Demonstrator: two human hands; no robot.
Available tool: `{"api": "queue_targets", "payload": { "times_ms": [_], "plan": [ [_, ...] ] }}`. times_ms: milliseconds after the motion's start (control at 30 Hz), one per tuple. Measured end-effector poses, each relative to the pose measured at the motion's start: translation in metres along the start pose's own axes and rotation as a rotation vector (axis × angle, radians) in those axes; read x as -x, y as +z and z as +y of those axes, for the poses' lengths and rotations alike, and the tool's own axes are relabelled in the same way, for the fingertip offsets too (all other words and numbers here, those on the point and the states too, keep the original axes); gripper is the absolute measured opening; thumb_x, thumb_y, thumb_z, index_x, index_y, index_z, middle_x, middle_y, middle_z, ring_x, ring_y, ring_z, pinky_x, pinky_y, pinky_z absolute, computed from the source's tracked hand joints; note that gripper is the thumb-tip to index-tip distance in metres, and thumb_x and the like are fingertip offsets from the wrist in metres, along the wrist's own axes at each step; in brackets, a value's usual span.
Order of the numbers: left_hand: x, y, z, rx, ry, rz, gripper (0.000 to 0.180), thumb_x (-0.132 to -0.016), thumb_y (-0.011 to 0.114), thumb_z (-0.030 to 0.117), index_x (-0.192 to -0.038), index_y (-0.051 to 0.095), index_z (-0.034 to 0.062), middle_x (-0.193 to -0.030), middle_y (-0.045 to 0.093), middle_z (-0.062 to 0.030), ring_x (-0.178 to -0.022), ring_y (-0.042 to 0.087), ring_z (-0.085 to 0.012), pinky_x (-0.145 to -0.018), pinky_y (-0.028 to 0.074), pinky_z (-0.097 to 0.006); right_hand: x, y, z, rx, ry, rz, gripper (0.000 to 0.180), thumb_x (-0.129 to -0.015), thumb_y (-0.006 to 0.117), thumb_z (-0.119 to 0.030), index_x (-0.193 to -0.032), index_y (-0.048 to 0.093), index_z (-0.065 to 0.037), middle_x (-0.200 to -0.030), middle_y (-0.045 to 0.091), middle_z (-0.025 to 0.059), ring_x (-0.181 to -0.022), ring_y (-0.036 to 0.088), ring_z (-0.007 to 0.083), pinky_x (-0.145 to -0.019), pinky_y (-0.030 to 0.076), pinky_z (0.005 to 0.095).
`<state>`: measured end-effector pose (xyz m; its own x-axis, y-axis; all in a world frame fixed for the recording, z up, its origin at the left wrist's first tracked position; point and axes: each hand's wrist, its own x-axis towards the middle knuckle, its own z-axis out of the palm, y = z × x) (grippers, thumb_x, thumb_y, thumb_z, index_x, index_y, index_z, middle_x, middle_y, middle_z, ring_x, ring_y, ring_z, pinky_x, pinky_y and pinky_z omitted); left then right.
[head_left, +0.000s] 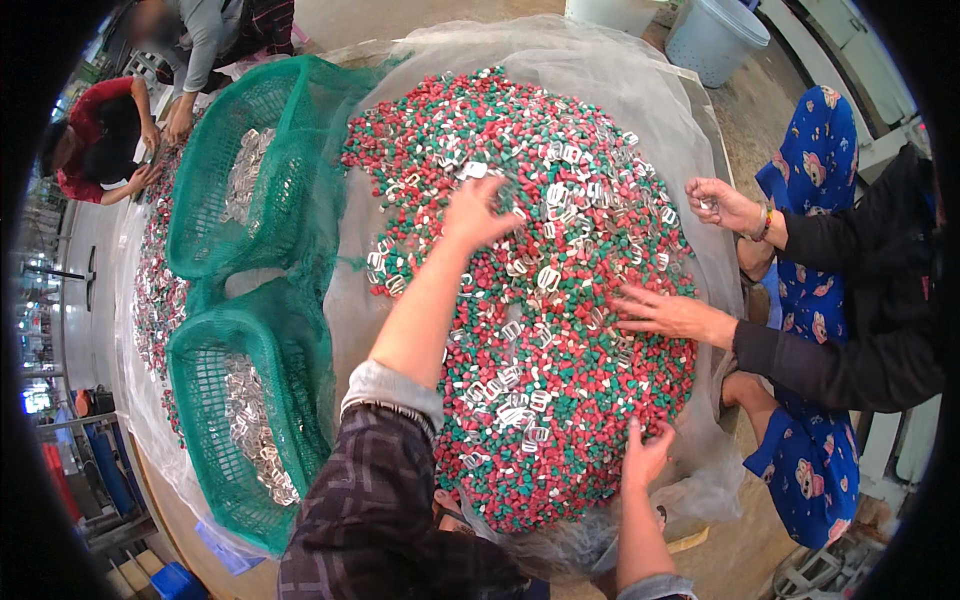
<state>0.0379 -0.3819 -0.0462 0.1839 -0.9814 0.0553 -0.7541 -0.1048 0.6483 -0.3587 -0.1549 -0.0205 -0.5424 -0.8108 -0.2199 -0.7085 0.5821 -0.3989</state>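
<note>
My left hand point(478, 213) reaches over a wide heap of small red, green and white pebble-like pieces point(560, 390). Its thumb and fingers are apart, and nothing shows between them. A pale flat metal buckle point(472, 171) lies just beyond its knuckles. At the heap's near right edge is my right hand point(648, 458), thumb and forefinger spread, with no held thing visible. Many slotted metal buckles are scattered through the heap, such as a silvery one point(548, 278) in the middle. More buckles point(258, 430) lie inside the nearer green basket point(215, 335).
A second green basket point(185, 190) holding buckles stands farther left, with green netting around it. Sheer white cloth point(715, 290) lies beneath the heap. Across on the right, a co-worker's hands point(680, 318) are at the heap. Other people work at far left. A bucket point(715, 45) stands behind.
</note>
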Motion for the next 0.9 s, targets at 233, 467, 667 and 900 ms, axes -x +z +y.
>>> {"api": "queue_targets", "payload": {
  "times_ms": [233,467,667,900],
  "plan": [
    [0.109,0.006,0.039,0.079,0.402,-0.613,0.062,-0.068,0.068,0.051,-0.12,0.053,0.0198,-0.119,0.048,-0.0149,-0.103,0.052,-0.0338,-0.09,0.042,-0.042,-0.024,0.009,0.045,-0.072,0.441,0.075,0.079,-0.07,0.066,-0.058,-0.114,0.041,0.003,-0.113,0.049,0.0223,-0.103,0.051,0.0348,-0.086,0.04,0.0437],
    [0.006,-0.064,-0.051,0.189,-0.068,0.108,0.049,-0.071,0.071,0.033,-0.111,0.059,0.0063,-0.112,0.057,-0.0166,-0.102,0.056,-0.0297,-0.088,0.044,-0.038,-0.04,0.019,0.091,-0.041,0.157,-0.041,0.079,-0.068,0.071,-0.051,-0.113,0.037,0.004,-0.111,0.047,0.0245,-0.101,0.05,0.0354,-0.088,0.039,0.043],
    [-0.044,-0.018,-0.066,0.166,-0.153,0.051,0.058,-0.062,0.076,0.043,-0.104,0.06,0.0054,-0.11,0.058,-0.0179,-0.103,0.056,-0.0282,-0.086,0.044,-0.037,-0.047,0.028,0.096,-0.029,0.034,-0.031,0.077,-0.066,0.076,-0.037,-0.112,0.032,0.006,-0.105,0.047,0.0247,-0.098,0.049,0.0358,-0.088,0.039,0.0426],
    [0.075,0.015,0.031,0.28,0.416,-0.635,0.05,-0.069,0.073,0.034,-0.111,0.058,0.0142,-0.104,0.06,-0.0096,-0.101,0.054,-0.0291,-0.089,0.042,-0.039,-0.045,0.015,0.08,0.095,0.063,-0.086,0.074,-0.065,0.076,-0.034,-0.111,0.031,0.002,-0.104,0.05,0.0266,-0.097,0.052,0.0398,-0.085,0.041,0.0452]
  ]
}}
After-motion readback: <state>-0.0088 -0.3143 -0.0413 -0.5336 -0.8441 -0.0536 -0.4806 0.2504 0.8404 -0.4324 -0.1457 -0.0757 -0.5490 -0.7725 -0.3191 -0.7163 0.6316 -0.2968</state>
